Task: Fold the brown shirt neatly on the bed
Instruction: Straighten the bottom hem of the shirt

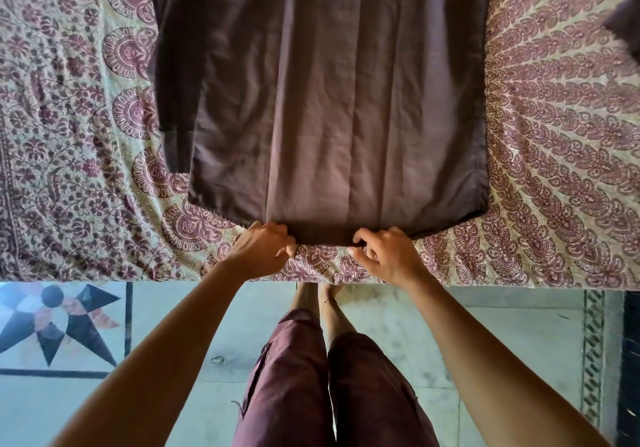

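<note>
Underfoot, pale tiled floor with a star inlay meets the bed (paisley-print cover). At its near edge the left hand and right hand pinch the hem of the brown shirt, spread flat toward the far edge; its collar is cut off.

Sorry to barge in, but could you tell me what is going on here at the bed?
A person standing at the edge of the bed is working on a brown shirt spread flat on the patterned bedspread. The left hand and right hand both pinch its near hem, close together at the middle. One sleeve lies alongside the body on the left. No lengthwise fold has been made yet.
</note>
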Tool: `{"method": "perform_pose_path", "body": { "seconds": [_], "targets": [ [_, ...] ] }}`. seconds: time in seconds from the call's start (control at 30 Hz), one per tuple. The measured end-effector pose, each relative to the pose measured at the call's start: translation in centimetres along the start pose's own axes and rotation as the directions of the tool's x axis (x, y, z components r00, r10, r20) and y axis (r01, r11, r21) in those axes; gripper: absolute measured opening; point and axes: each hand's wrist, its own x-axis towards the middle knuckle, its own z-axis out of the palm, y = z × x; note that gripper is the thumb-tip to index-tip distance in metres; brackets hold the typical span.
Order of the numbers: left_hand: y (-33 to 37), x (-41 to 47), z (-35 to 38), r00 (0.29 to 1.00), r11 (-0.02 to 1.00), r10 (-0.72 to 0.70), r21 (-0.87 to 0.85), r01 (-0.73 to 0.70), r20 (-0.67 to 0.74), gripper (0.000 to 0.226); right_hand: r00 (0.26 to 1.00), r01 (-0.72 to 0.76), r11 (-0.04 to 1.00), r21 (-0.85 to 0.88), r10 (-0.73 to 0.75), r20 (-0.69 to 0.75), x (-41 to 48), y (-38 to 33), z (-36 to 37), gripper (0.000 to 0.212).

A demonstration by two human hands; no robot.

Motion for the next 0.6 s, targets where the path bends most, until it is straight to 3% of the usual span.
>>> {"method": "perform_pose_path", "body": {
  "seconds": [0.1,0.17,0.23,0.3,0.33,0.4,0.5,0.6],
  "targets": [
    [0.1,0.1,-0.3,0.98,0.989,-0.12,-0.104,0.104,-0.159,0.034,0.985,-0.026,0.999,-0.045,0.018,-0.172,0.1,0.5,-0.2,0.029],
    [0.2,1.0,-0.9,0.891,0.959,-0.267,-0.191,0.209,-0.367,0.029,0.924,-0.177,0.982,-0.064,0.143,-0.355,0.4,1.4,-0.8,0.019],
    [-0.2,2.2,-1.5,0.78,0.928,-0.372,-0.201,0.314,-0.503,0.028,0.774,-0.42,0.907,-0.025,0.344,-0.532,0.7,2.7,-1.8,0.013],
    [-0.8,3.1,-1.5,0.729,0.87,-0.489,-0.215,0.443,-0.479,0.037,0.546,-0.67,0.738,0.084,0.566,-0.618,0.8,3.9,-3.3,0.024],
    [-1.0,3.4,-1.4,0.725,0.848,-0.528,-0.219,0.483,-0.444,0.043,0.444,-0.757,0.636,0.146,0.666,-0.599,0.8,4.6,-3.9,0.03],
    [-1.2,3.7,-0.7,0.716,0.827,-0.559,-0.221,0.516,-0.419,0.049,0.322,-0.846,0.482,0.228,0.803,-0.502,0.7,6.0,-4.8,0.04],
    [-0.9,3.8,0.2,0.697,0.831,-0.553,-0.235,0.505,-0.456,0.051,0.215,-0.863,0.363,0.351,0.893,-0.395,0.3,7.6,-5.5,0.042],
    [-0.8,3.8,0.4,0.689,0.832,-0.551,-0.248,0.497,-0.471,0.052,0.17,-0.813,0.316,0.49,0.933,-0.318,-0.1,8.5,-5.9,0.032]
  ]
}}
